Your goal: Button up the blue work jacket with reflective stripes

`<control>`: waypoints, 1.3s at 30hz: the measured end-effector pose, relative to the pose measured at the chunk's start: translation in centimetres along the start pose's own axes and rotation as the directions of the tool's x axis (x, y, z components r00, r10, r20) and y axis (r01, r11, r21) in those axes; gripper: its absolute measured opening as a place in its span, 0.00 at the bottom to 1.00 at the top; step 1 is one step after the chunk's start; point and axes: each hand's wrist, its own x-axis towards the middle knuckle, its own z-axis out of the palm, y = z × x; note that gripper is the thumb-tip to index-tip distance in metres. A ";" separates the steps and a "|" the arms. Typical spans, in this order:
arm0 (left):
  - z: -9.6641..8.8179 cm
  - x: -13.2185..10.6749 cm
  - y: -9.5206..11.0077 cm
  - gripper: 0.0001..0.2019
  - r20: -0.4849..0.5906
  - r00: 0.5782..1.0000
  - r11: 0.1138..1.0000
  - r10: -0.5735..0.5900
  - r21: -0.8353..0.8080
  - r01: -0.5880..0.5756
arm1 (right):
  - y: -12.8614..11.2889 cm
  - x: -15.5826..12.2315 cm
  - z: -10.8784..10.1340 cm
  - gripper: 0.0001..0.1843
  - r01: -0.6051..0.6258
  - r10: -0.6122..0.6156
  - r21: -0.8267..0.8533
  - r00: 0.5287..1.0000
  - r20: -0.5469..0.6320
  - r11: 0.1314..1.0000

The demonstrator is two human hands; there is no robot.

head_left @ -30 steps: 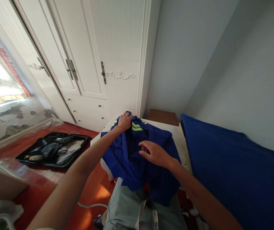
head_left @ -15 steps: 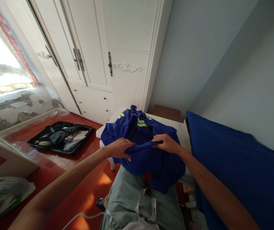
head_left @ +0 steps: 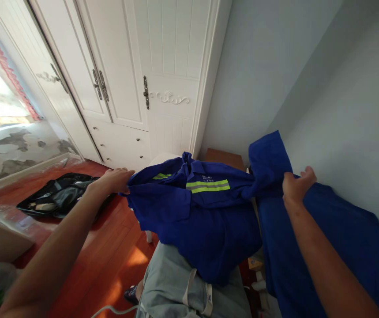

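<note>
A blue work shirt [head_left: 202, 207] with yellow-green reflective stripes hangs spread out between my hands, above my lap and a small white table. My left hand [head_left: 114, 180] grips its left edge, fingers closed on the cloth. My right hand [head_left: 295, 185] is closed on the shirt's right side and holds it up near the wall. The shirt's lower part drapes over my grey trousers [head_left: 176, 287].
A white wardrobe [head_left: 136, 75] with metal handles stands ahead. An open black suitcase [head_left: 53, 198] lies on the red wooden floor at left. A blue-covered bed [head_left: 341, 247] runs along the right wall, with a brown bedside stand [head_left: 224, 157] behind the shirt.
My hands have moved apart from the middle of the bunched shirt, the left going left and the right going right and up. The shirt is now stretched out wide.
</note>
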 end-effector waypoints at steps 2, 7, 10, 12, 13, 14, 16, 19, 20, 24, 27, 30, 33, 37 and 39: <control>-0.3 0.1 2.1 0.29 -0.026 0.973 0.963 0.229 -0.140 -0.230 | -0.9 -3.5 0.0 0.24 0.342 -0.343 0.048 0.911 0.230 0.939; 2.6 2.2 11.0 0.20 -0.135 0.844 0.751 0.519 -0.399 -0.526 | -3.6 -16.4 2.1 0.19 0.514 -0.585 0.458 0.108 0.804 0.725; 6.4 3.4 14.7 0.12 -0.189 0.871 0.677 0.453 -0.563 -0.474 | -3.5 -21.1 4.0 0.40 0.593 -0.439 0.406 -0.098 0.893 0.695; 8.8 3.5 15.6 0.13 -0.187 0.859 0.650 0.477 -0.582 -0.488 | -2.8 -21.5 5.4 0.32 0.632 -0.353 0.303 -0.050 0.934 0.714; 9.8 3.3 15.6 0.14 -0.198 0.857 0.664 0.476 -0.559 -0.498 | -2.4 -21.0 6.1 0.24 0.623 -0.323 0.255 -0.004 0.947 0.740; 10.5 3.0 15.4 0.17 -0.202 0.870 0.702 0.451 -0.522 -0.485 | -2.0 -20.1 6.8 0.17 0.586 -0.304 0.218 0.052 0.951 0.781; 11.3 2.3 14.5 0.22 -0.180 0.915 0.805 0.362 -0.435 -0.404 | -1.6 -17.6 8.2 0.13 0.387 -0.270 0.164 0.237 0.933 0.907; 11.1 1.4 12.7 0.19 -0.093 0.943 0.870 0.319 -0.365 -0.331 | -1.6 -13.3 10.2 0.05 0.012 -0.098 0.111 0.560 0.823 0.994; 10.7 1.3 12.3 0.16 -0.068 0.937 0.872 0.342 -0.348 -0.343 | -1.8 -11.9 10.8 0.02 -0.051 -0.035 0.087 0.629 0.777 0.995; 8.8 1.7 11.3 0.12 -0.018 0.923 0.898 0.384 -0.226 -0.377 | -2.6 -6.5 13.1 0.11 -0.148 0.114 0.011 0.803 0.585 0.989; 7.5 2.0 10.9 0.13 -0.019 0.963 0.959 0.268 -0.093 -0.269 | -3.0 -3.9 13.7 0.06 -0.088 0.083 -0.013 0.862 0.501 0.996; 6.5 1.8 10.2 0.17 -0.027 0.994 0.994 0.106 0.014 -0.106 | -3.0 -3.6 13.1 0.03 0.017 0.007 -0.046 0.873 0.488 0.999; 5.6 1.2 10.6 0.26 -0.028 0.997 0.996 0.072 0.052 -0.070 | -3.1 -6.2 11.2 0.13 0.241 -0.188 -0.045 0.848 0.495 0.969; 5.1 1.4 14.4 0.29 -0.196 0.894 0.893 0.404 -0.130 -0.432 | -4.1 -13.1 8.1 0.08 0.637 -0.437 0.071 0.438 0.786 0.767; 6.0 2.3 16.7 0.24 -0.248 0.832 0.807 0.496 -0.223 -0.547 | -4.6 -16.7 6.8 0.09 0.628 -0.265 0.083 0.201 0.943 0.774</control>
